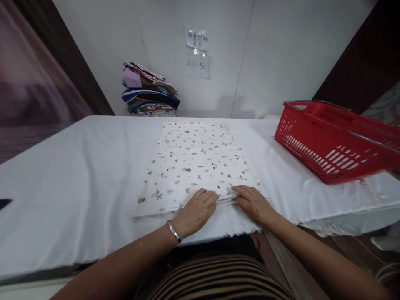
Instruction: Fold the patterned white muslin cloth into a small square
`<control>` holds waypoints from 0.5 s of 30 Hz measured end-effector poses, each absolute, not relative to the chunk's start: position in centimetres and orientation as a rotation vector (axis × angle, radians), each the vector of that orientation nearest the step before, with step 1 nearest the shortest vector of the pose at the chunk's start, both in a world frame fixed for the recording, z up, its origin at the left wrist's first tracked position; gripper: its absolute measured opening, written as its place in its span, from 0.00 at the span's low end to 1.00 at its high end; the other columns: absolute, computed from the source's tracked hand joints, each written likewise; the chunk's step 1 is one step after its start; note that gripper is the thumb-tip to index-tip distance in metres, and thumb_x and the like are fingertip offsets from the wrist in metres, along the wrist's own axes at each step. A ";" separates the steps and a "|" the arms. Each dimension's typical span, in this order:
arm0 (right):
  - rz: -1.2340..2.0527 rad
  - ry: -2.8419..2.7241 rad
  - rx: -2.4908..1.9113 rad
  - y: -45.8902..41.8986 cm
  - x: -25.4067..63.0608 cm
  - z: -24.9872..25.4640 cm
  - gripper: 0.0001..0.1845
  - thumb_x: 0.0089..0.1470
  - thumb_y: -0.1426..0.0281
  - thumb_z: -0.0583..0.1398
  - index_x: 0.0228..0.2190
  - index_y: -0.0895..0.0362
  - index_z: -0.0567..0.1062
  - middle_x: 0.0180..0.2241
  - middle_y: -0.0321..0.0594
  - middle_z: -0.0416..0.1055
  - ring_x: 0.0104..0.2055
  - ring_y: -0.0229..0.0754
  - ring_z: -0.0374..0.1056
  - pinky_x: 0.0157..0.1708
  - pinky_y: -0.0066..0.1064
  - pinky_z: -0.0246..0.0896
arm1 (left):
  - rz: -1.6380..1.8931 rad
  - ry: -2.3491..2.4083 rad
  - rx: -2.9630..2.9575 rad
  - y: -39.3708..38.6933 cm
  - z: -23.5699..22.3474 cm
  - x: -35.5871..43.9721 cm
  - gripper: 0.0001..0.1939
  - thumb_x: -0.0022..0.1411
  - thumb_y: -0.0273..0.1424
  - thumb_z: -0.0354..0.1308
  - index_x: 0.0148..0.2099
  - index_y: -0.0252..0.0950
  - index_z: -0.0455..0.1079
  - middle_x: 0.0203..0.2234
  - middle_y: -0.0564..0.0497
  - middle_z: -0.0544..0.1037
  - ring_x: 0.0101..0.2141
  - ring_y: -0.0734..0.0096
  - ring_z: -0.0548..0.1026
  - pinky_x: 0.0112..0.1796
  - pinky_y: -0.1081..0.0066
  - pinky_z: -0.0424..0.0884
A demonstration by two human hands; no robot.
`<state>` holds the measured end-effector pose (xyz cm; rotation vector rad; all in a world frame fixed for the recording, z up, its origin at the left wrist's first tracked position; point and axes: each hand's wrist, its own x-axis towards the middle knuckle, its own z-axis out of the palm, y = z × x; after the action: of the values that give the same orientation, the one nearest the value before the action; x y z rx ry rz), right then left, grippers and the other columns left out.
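Observation:
A white cloth with small printed palms, plants and rainbows lies folded in a flat rectangle on the table. At its near edge, my left hand has its fingers curled over the layers, just left of the right hand. My right hand grips the same edge, fingers on top and thumb hidden. Between the two hands the stacked layers of the edge show slightly raised. A silver bracelet circles my left wrist.
The table wears a white, wrinkled cover. At the right stands a red plastic basket with metal handles. A pile of folded fabrics sits beyond the far edge, against the wall. Paper notes are taped to the wall.

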<state>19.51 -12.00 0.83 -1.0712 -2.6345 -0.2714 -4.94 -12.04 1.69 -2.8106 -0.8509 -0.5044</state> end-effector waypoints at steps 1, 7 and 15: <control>-0.278 -2.625 -1.060 -12.2 19.7 0.7 0.10 0.59 0.74 0.51 0.35 0.56 0.72 0.51 0.42 0.64 0.51 0.46 0.57 0.43 0.37 0.56 | -0.501 -0.848 -2.831 -12.1 1.7 -5.0 0.13 0.65 0.22 0.40 0.37 0.34 0.66 0.41 0.50 0.70 0.43 0.69 0.64 0.48 0.62 0.58; -0.318 -2.584 -1.089 -12.9 20.0 0.3 0.12 0.60 0.74 0.49 0.32 0.57 0.72 0.47 0.44 0.66 0.48 0.46 0.58 0.41 0.37 0.55 | -0.511 -0.888 -2.886 -12.3 1.9 -4.6 0.13 0.65 0.22 0.39 0.37 0.34 0.65 0.35 0.50 0.70 0.38 0.69 0.64 0.44 0.64 0.59; -0.208 -2.659 -1.101 -12.9 19.8 0.8 0.13 0.61 0.72 0.49 0.29 0.57 0.71 0.35 0.40 0.68 0.36 0.41 0.59 0.36 0.34 0.52 | -0.423 -0.857 -2.877 -12.1 1.2 -4.9 0.12 0.65 0.23 0.42 0.31 0.34 0.64 0.33 0.50 0.69 0.35 0.69 0.63 0.42 0.64 0.59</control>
<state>19.83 -12.88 0.75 -1.1013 -2.6590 -0.2082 -4.94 -12.14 1.23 -2.8769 -0.8574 -0.4226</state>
